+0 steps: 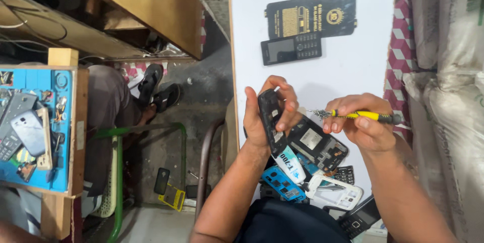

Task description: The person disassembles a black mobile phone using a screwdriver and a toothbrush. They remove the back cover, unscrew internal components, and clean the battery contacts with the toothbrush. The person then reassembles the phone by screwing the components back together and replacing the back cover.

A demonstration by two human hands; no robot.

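Left hand point(264, 117) grips a black plastic phone shell point(270, 117) upright; right hand point(360, 124) pinches a yellow-handled screwdriver point(360, 116), tip near it, above the white surface point(348, 66).

Bright, even daylight, white bench point(353, 71) almost glowing, soft small shadows under the phones on it, darker floor and wooden shelf left of the bench, picture mostly sharp, slight blur at the far corners
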